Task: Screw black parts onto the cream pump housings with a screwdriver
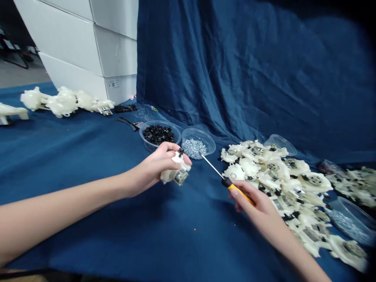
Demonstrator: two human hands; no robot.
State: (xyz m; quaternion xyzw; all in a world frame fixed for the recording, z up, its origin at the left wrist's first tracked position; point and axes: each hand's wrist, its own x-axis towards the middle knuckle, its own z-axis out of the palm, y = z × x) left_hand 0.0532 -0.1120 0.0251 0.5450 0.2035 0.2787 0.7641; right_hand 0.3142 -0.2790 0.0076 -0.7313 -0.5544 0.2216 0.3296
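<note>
My left hand (160,164) is closed around a cream plastic housing (169,175) with a small metal motor at its lower right and a black piece on top. In my right hand (249,197) is a screwdriver (241,192) with an orange and black handle. Its thin shaft slants up and left, and the tip reaches the right side of a clear bowl (212,145) of small silver screws (194,148). Just left of that bowl stands another clear bowl (142,135), filled with small black parts (158,134).
A large heap of cream housings (276,170) spreads along the right, beside another screw tub (349,227). More housings (63,102) lie at the far left, before stacked white boxes (117,88). A blue curtain (249,70) hangs behind the cloth-covered table (117,239).
</note>
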